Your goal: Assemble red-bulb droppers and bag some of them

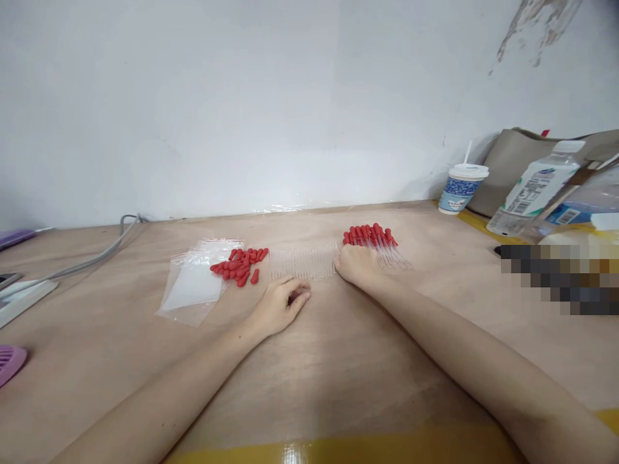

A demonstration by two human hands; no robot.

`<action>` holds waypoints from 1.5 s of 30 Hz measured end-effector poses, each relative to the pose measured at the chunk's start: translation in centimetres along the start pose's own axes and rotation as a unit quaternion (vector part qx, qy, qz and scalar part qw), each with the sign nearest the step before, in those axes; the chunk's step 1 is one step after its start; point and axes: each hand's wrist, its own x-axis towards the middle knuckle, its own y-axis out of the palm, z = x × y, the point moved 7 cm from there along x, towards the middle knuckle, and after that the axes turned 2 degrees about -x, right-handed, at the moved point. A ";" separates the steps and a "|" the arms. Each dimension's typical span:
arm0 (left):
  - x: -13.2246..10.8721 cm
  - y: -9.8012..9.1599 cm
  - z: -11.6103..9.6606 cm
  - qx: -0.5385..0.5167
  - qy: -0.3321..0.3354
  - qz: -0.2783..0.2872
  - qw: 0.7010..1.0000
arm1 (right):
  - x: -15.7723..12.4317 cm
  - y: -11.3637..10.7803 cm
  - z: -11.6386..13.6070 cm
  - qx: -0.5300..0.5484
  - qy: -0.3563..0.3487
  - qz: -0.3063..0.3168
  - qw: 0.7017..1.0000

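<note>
A heap of loose red rubber bulbs (240,264) lies left of the middle of the table. Beside it a row of clear tubes (304,261) lies flat. To the right sits a pile of assembled droppers (374,241) with red bulbs on clear stems. My left hand (279,305) rests on the table just in front of the clear tubes, fingers curled under, nothing visible in them. My right hand (355,264) lies at the right end of the tube row, touching the dropper pile; its fingertips are hidden.
Clear plastic bags (193,287) lie left of the bulbs. A grey cable (104,251) runs at the left, with a purple object (10,362) at the edge. A cup with a straw (461,187), a bottle (532,190) and a grey bag (512,164) stand at the right.
</note>
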 end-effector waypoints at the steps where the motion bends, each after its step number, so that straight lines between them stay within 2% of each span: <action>1: 0.0 -0.3 0.0 0.021 0.008 -0.013 1.000 | -0.1 0.0 0.0 0.001 0.005 -0.007 1.000; 4: -0.1 -1.7 0.0 0.158 0.044 -0.045 0.985 | -0.8 -0.5 -0.4 0.001 0.005 -0.083 0.997; 6: 0.0 -2.5 0.6 0.294 0.055 -0.034 0.954 | -1.6 -1.0 -0.4 0.001 -0.038 -0.171 0.985; 8: 0.1 -3.6 1.7 0.406 0.039 -0.033 0.912 | -2.7 -1.2 -0.2 0.019 -0.109 -0.251 0.962; 10: 0.1 -4.3 2.9 0.467 0.008 -0.031 0.884 | -3.9 -0.9 -0.5 0.063 -0.171 -0.290 0.940; 12: 0.1 -4.6 4.0 0.484 -0.019 -0.027 0.875 | -4.9 -0.5 -1.0 0.116 -0.209 -0.302 0.923; 17: 0.0 -4.6 5.0 0.456 -0.039 -0.043 0.888 | -6.6 -0.1 -2.1 0.189 -0.269 -0.295 0.897; 20: 0.0 -4.8 3.5 0.414 -0.020 -0.087 0.906 | -7.2 -0.6 -2.2 0.194 -0.287 -0.311 0.885; 22: -0.1 -4.5 1.7 0.341 0.016 -0.112 0.933 | -7.4 -0.9 -1.9 0.184 -0.302 -0.309 0.883; 25: -0.3 -3.1 -0.4 0.190 0.037 -0.092 0.977 | -7.7 -1.0 -1.4 0.165 -0.314 -0.292 0.888; 27: -0.3 -1.4 -0.9 0.110 0.031 -0.029 0.993 | -7.9 -1.0 -1.2 0.155 -0.316 -0.279 0.893; 30: -0.2 0.0 -0.6 0.048 0.009 0.015 0.999 | -8.3 -1.0 -0.8 0.150 -0.326 -0.267 0.895; 39: 0.5 -0.4 0.0 -0.047 -0.009 -0.019 0.999 | -8.6 -1.1 0.7 0.160 -0.348 -0.258 0.887; 45: 0.4 0.1 0.5 -0.107 -0.052 -0.005 0.993 | -8.7 -1.2 0.7 0.185 -0.361 -0.255 0.878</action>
